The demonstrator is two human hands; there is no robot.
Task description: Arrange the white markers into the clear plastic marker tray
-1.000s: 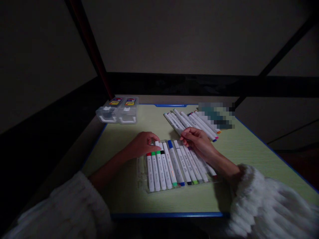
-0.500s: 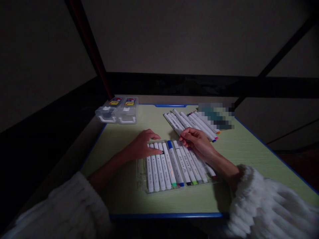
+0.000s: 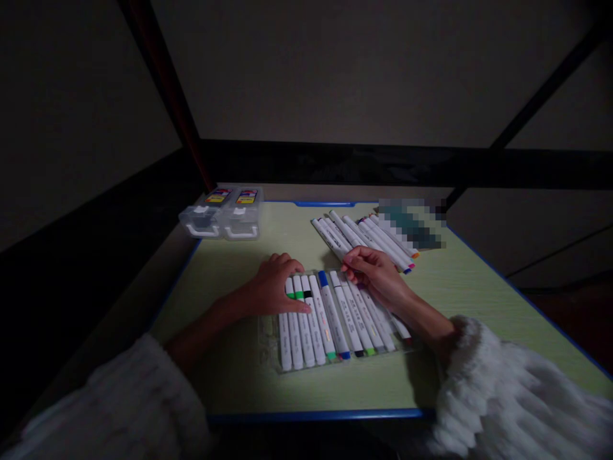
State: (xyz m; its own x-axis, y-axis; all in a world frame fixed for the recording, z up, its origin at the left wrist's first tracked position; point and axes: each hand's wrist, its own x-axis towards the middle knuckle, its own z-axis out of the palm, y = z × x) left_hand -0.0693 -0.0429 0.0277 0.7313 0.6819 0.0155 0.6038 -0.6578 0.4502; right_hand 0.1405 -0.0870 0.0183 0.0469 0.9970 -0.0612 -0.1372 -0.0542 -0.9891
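Note:
Several white markers with coloured ends [image 3: 297, 338] lie side by side in a clear plastic tray [image 3: 268, 348] on the table. My left hand [image 3: 278, 284] rests over the tray's upper left part. Its thumb stretches across the markers there and its fingers reach past the far edge, apart from the thumb. My right hand [image 3: 376, 275] is over the upper right part, thumb and fingers pinched together. Whatever is between them, if anything, is hidden. A blue-capped marker [image 3: 324, 281] lies between the hands. Beyond my right hand, more white markers [image 3: 352, 229] lie in a loose row.
Two clear plastic cases [image 3: 242, 220] with white handles stand at the table's far left. A pixelated, greenish flat item [image 3: 412, 223] lies at the far right. The pale green table [image 3: 268, 393] has a blue edge, and dark walls surround it.
My left thumb has slid down the markers towards me, and green and black bands near the marker tops now show. My right hand has stayed pinched in nearly the same place.

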